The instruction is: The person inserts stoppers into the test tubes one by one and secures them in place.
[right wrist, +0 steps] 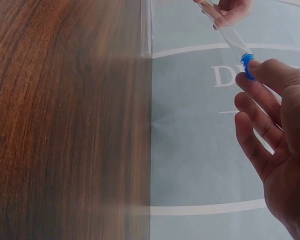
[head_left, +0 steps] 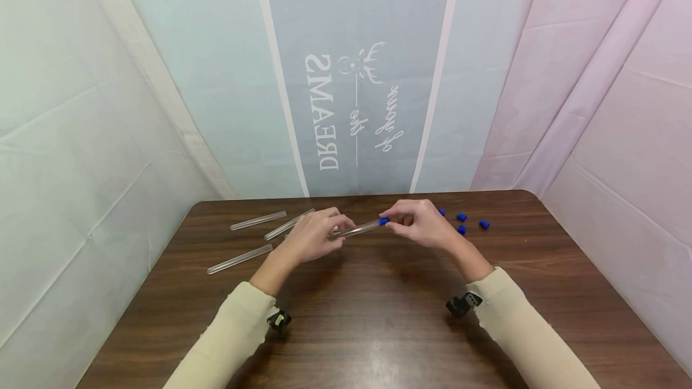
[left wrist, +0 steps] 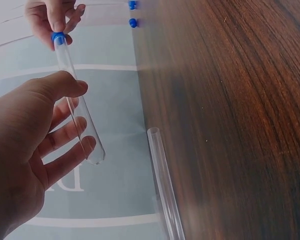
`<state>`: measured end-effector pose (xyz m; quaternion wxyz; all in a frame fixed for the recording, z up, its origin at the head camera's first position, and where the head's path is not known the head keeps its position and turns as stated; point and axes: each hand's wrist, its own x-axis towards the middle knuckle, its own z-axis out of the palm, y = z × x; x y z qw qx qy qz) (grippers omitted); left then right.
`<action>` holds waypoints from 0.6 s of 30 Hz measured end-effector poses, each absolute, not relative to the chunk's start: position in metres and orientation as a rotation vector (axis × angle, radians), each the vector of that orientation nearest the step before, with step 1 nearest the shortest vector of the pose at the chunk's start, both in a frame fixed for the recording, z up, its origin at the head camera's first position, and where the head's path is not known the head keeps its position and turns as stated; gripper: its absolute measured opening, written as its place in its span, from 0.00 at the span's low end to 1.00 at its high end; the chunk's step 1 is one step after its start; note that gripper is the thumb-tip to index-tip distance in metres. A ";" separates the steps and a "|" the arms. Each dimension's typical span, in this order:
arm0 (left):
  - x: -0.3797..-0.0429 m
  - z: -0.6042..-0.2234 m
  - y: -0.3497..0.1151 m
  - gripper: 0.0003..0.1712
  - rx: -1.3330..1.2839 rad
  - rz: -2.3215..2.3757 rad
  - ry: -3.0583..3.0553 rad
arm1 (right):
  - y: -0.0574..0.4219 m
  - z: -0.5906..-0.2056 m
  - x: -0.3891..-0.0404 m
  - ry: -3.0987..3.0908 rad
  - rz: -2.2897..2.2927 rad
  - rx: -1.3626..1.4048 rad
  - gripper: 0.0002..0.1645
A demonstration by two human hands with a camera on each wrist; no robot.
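Observation:
A clear test tube (head_left: 361,229) is held above the table between both hands, its rounded end to the left. My left hand (head_left: 315,234) grips the tube's body between thumb and fingers, as the left wrist view shows. At the tube's mouth sits a blue stopper (right wrist: 247,64), partly inside the glass in the left wrist view. My right hand (head_left: 421,222) pinches this stopper between thumb and index finger, the other fingers loosely bent. How far the stopper is seated is hard to tell.
Several clear tubes, one nearest me (head_left: 240,259) and one farther back (head_left: 258,220), lie on the brown wooden table (head_left: 378,329) at the left. Several blue stoppers, including one (head_left: 485,224), lie right of my right hand. A printed cloth (head_left: 357,17) hangs behind.

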<state>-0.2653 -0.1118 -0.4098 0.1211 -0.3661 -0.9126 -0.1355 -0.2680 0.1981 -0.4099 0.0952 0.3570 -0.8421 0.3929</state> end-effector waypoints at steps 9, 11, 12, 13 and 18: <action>-0.264 -0.410 -0.113 0.18 -1.102 -0.393 -2.629 | 0.197 -0.412 -0.269 -2.480 1.157 1.058 0.09; -0.264 -0.409 -0.113 0.18 -1.110 -0.385 -2.623 | 0.197 -0.411 -0.269 -2.487 1.169 1.052 0.09; -0.264 -0.409 -0.112 0.18 -1.113 -0.383 -2.620 | 0.197 -0.411 -0.268 -2.491 1.171 1.048 0.09; -0.264 -0.409 -0.112 0.18 -1.116 -0.383 -2.619 | 0.197 -0.411 -0.268 -2.495 1.176 1.044 0.09; -0.264 -0.408 -0.111 0.18 -1.127 -0.390 -2.630 | 0.197 -0.411 -0.268 -2.514 1.171 1.018 0.08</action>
